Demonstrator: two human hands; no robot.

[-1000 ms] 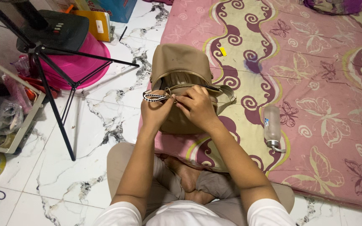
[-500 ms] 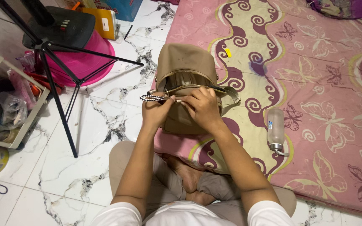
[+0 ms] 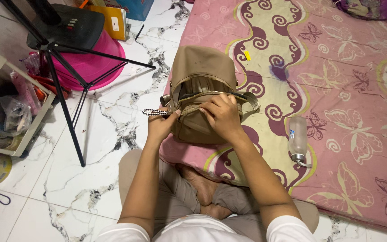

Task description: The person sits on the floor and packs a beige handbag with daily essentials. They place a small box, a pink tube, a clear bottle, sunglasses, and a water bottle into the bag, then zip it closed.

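Khaki fabric backpack (image 3: 202,71), main zip open, lies on patterned mattress (image 3: 337,89).

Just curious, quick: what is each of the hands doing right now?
Left hand: closed on the checked zip cord.
Right hand: gripping the tan backpack.
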